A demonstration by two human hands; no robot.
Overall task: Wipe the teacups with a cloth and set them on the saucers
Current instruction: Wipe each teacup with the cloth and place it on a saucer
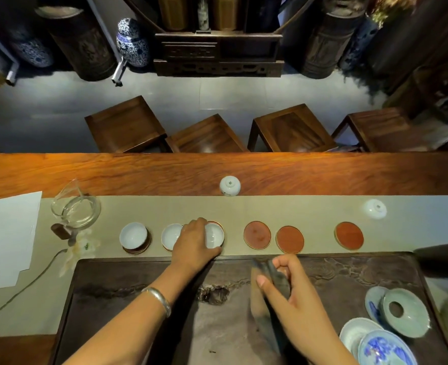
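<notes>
The left hand (193, 239) holds the third cup (214, 235) by its rim on its saucer (221, 227). Centre the cup, then release gently. The right hand (294, 288) grips the folded cloth (278, 279). Three saucers (257, 235) remain bare; two upturned cups (229, 185) wait beyond.

Open runner is seen between the third cup (214, 235) and the three bare saucers (257, 235), with a wider gap before the last saucer (349, 235). The far strip is blocked by two inverted cups (230, 185), and the left end by what appears to be a glass pitcher (76, 210).
</notes>
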